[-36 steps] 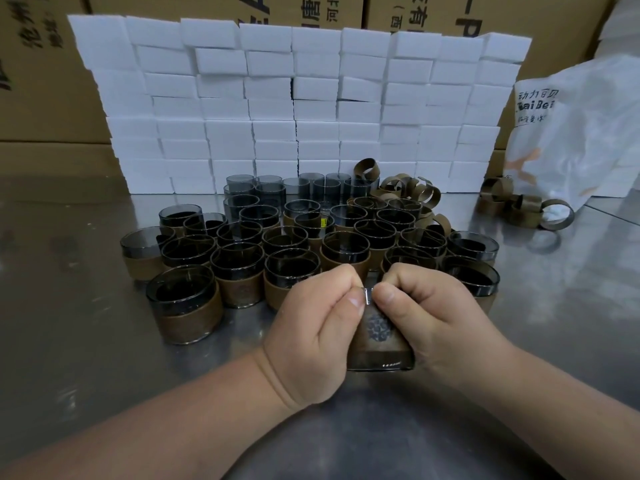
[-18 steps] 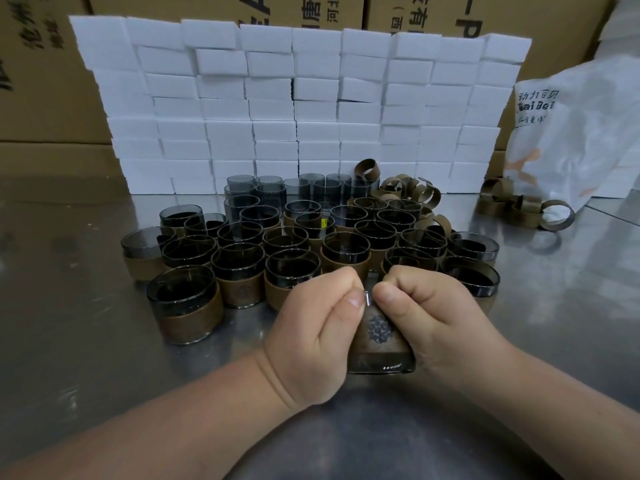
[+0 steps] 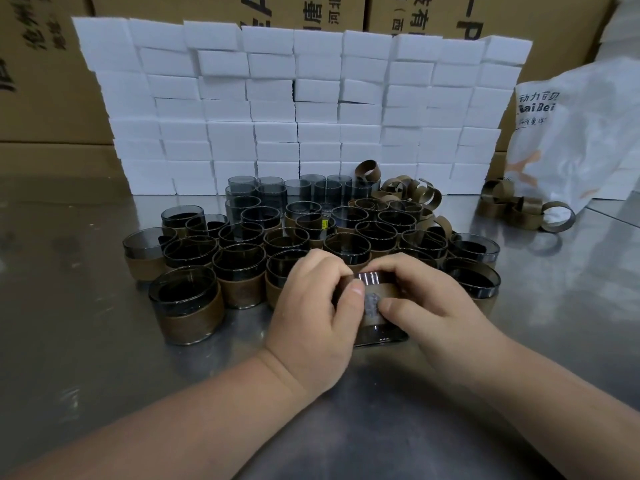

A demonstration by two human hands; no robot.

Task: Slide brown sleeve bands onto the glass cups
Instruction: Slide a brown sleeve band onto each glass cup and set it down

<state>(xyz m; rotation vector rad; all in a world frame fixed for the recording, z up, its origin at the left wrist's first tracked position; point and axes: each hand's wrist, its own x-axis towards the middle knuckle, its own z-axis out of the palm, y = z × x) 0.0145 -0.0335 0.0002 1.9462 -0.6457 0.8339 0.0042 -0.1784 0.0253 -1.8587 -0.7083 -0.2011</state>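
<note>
A dark glass cup point(image 3: 381, 332) stands on the steel table in front of me, between my hands. Around it sits a brown sleeve band point(image 3: 375, 292) with a grey emblem. My left hand point(image 3: 311, 306) grips the cup and band from the left, thumb on the band's front. My right hand point(image 3: 429, 306) grips them from the right, thumb beside the emblem. My fingers hide most of the cup's rim. Behind them stand several banded cups point(image 3: 239, 268), and bare grey cups point(image 3: 270, 192) farther back.
Loose brown bands lie in a heap point(image 3: 408, 192) behind the cups and in a second heap point(image 3: 519, 209) at the right. A wall of white foam blocks point(image 3: 294, 109) backs the steel table point(image 3: 86, 341). A white plastic bag point(image 3: 581, 133) lies far right. Cardboard boxes stand behind.
My hands have lowered and spread apart around the cup, thumbs now on the band's front. The band sits lower on the cup and the cup's top shows between my fingers.
</note>
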